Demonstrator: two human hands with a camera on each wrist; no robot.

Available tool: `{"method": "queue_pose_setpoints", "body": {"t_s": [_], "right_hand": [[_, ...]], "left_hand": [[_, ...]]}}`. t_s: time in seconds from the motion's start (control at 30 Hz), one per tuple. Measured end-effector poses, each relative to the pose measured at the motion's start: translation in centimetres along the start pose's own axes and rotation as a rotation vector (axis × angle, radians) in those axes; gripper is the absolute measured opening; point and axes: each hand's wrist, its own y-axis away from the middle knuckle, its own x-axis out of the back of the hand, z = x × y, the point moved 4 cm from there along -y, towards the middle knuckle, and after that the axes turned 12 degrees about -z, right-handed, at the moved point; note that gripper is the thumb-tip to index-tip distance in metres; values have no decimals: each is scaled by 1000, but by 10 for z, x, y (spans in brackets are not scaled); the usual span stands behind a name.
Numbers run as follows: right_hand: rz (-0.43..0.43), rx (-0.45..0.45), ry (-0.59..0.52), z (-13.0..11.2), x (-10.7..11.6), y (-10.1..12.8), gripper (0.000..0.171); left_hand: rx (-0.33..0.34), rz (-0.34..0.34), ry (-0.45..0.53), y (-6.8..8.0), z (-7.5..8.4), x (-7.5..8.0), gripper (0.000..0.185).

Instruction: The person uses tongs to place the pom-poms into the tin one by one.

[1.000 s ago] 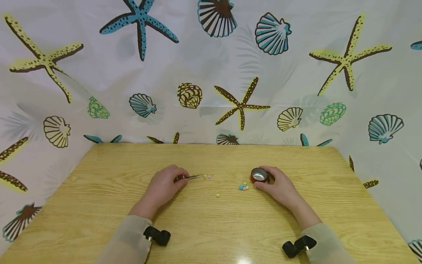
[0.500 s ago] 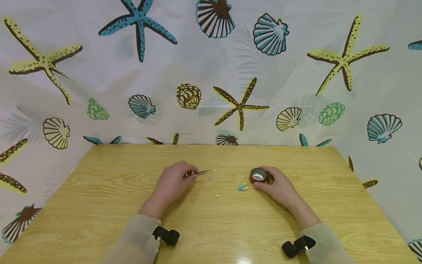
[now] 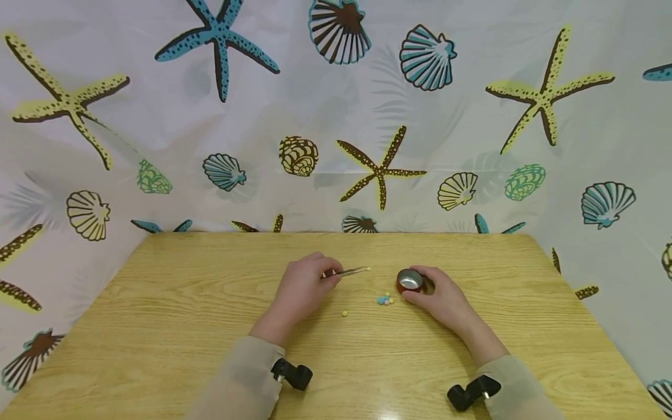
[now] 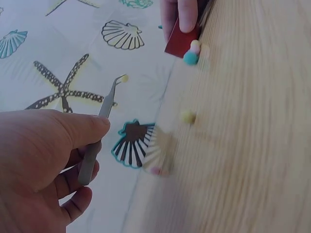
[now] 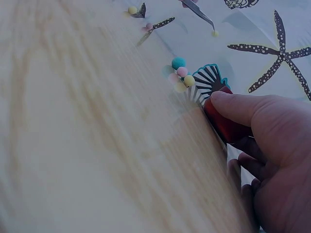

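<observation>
Currently left hand [image 3: 303, 287] is pinching tweezers [image 4: 105, 109], pointing tip-held yellow ball [image 4: 125, 78] rightward toward red tin [image 5: 224, 122] right hand [image 3: 442, 298] is gripping.

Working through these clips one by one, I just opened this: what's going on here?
A person's left hand pinches metal tweezers with a small yellow ball at their tips, apart from the small red cup that the right hand grips. On the wooden table, a cluster of blue, pink and yellow balls lies beside the cup, and another yellow ball lies by itself, nearer the person.
</observation>
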Motion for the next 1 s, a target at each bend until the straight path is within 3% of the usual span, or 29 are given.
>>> {"method": "queue_pose_setpoints", "body": {"t_s": [0.5,1.0], "right_hand": [[5,-26,-1,0,1,1,67],[15,-32,-2,2,0,-1,63]], "left_hand": [[-6,-26,-61,-21,46,-26,7],[3,-14,-139,-27,63,-46,6]]}}
